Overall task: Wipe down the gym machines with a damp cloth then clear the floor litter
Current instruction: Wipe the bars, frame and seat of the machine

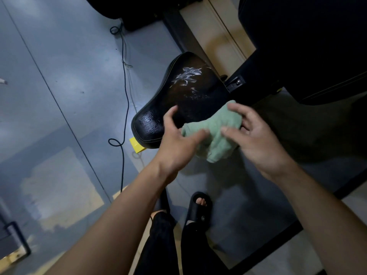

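Cloth, pale green and bunched (213,133), hangs between both hands just over the near end of a black padded machine seat (178,100). The left hand (178,139) pinches its left edge, thumb spread over the seat; the right hand (256,139) grasps its right side with curled fingers, so each grip is closed on the cloth. White smears streak the seat's far half, and its near end glistens wet. A black cable (125,92) runs across the grey floor (59,76) beside a yellow block (137,145). A black slide sandal (199,211) shows below.
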